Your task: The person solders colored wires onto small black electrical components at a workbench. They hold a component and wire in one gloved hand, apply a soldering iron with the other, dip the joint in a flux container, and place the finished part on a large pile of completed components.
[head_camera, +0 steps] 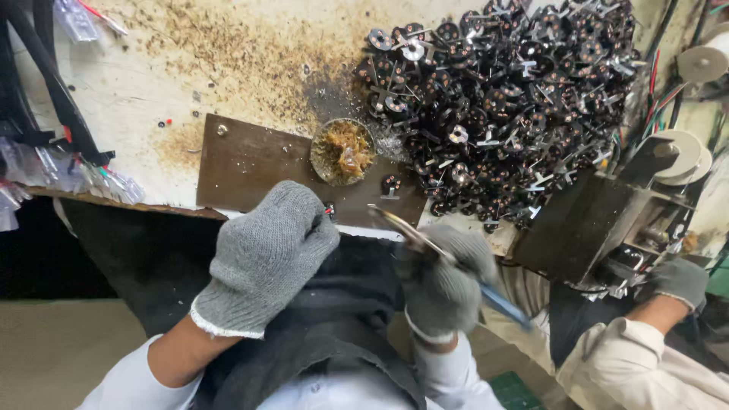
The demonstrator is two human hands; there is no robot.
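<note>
Left hand [266, 254] clenches a small, light, rigid part [329, 209]; at its 3 o'clock, right hand [444, 277] grasps slim pliers [425, 243] best held by the handles.

Part [329, 209] under left glove [266, 254] perhaps hidden

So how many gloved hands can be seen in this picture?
3. The person's left hand is closed near the brown plate, the right hand holds a soldering tool, and a co-worker's gloved hand is at far right. Others may be hidden.
</note>
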